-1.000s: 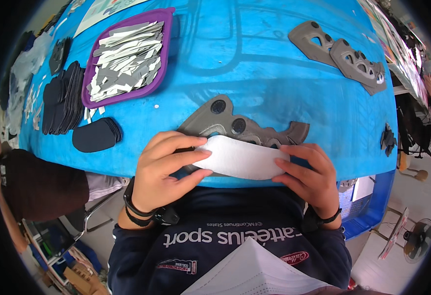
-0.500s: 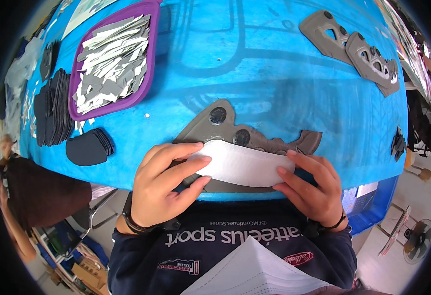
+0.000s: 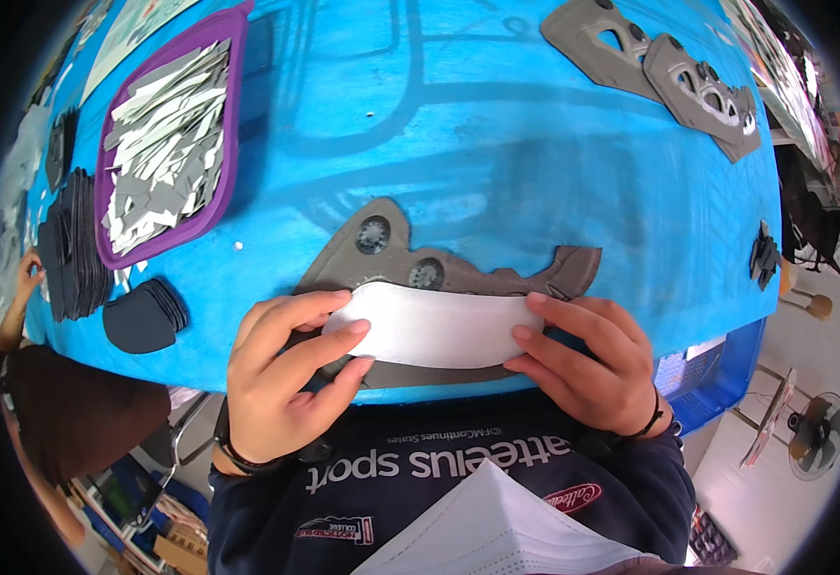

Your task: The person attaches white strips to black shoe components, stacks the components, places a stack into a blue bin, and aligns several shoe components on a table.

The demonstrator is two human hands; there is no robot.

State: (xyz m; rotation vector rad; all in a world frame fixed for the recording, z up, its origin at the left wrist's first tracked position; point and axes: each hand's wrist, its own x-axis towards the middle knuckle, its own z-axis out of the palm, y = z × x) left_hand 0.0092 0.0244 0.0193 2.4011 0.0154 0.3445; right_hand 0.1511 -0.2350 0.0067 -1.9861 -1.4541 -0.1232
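Observation:
Between my two hands a white curved strip (image 3: 439,328) with a stitched-looking edge is stretched out lengthwise. My left hand (image 3: 291,369) pinches its left end between thumb and fingers. At the other end, the thumb and fingers of my right hand (image 3: 593,359) are closed on it. Beneath the strip lies a grey moulded piece (image 3: 482,278) with round dark studs and a wavy far edge, on the blue table (image 3: 497,182) near its front edge. The strip and my hands hide its middle; whether strip and piece touch, I cannot tell.
A purple tray (image 3: 235,125) of grey and white strips stands at far left. Beside it are dark pad stacks (image 3: 80,249) and a smaller stack (image 3: 140,321). More grey moulded pieces (image 3: 597,48) lie far right, with small dark bits (image 3: 763,257). Another person's hand (image 3: 30,273) is at the left edge.
The whole view has shifted, so the table things sit further left in it. Another person's hand now shows beside the dark stacks. My grip on the white strip looks the same.

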